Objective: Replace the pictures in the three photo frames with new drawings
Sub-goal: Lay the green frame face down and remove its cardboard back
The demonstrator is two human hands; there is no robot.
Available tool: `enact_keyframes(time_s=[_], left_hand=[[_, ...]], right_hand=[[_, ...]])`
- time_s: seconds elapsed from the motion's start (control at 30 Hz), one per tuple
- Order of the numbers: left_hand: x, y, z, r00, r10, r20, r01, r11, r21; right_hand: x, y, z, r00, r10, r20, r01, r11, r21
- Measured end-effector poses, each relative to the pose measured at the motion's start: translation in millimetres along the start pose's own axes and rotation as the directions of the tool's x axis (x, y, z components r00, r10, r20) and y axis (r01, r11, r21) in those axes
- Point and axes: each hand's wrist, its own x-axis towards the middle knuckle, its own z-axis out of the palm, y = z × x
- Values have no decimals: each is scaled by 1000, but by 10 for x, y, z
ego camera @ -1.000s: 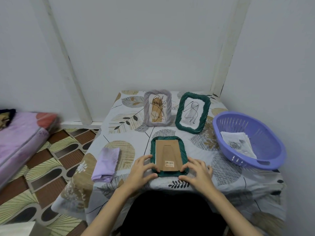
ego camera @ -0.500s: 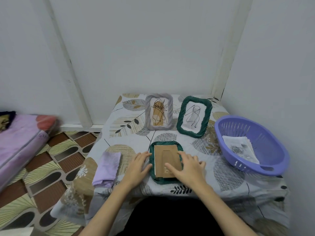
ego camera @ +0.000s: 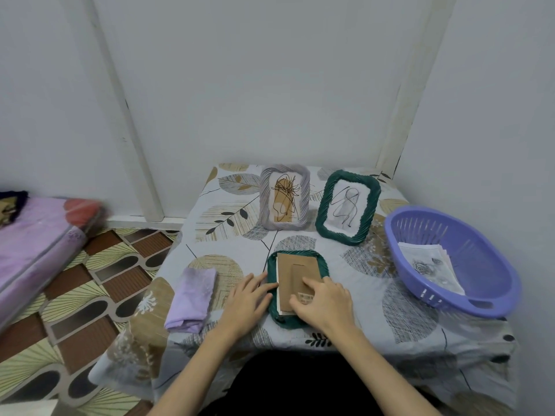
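A dark green photo frame point(ego camera: 271, 267) lies face down near the table's front edge, its brown cardboard back panel point(ego camera: 295, 270) facing up. My right hand point(ego camera: 324, 301) rests on the lower part of that panel with fingertips pressing it. My left hand point(ego camera: 247, 298) lies flat against the frame's left rim. Behind them a grey frame point(ego camera: 303, 193) and a second green frame point(ego camera: 326, 205) stand upright, each showing a scribbled drawing. Sheets of drawings point(ego camera: 426, 267) lie in the purple basket point(ego camera: 492, 301) at the right.
A folded lilac cloth point(ego camera: 193, 294) lies left of my left hand. The table wears a leaf-patterned cloth point(ego camera: 222, 217) and stands in a corner between white walls. A pink mattress point(ego camera: 36, 241) lies on the patterned floor at the left.
My right hand has moved from the frame's right rim onto the cardboard back panel. My left hand has stayed at the frame's left edge. The head camera has tilted slightly.
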Motion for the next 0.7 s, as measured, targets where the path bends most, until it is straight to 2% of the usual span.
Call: enact_keyframes(time_s=[0.3, 0.53, 0.7], left_hand=[[6, 40, -44, 1000, -10, 23, 10, 1000, 12], [91, 196, -92, 996, 3, 94, 0, 999, -32], [102, 268, -123, 998, 55, 22, -50, 983, -177]], right_hand=[[-22, -7, -57, 999, 47, -5, -45, 978, 206], [-68, 43, -47, 999, 45, -21, -38, 969, 243], [-56, 80, -101, 997, 18, -75, 9, 940, 340]])
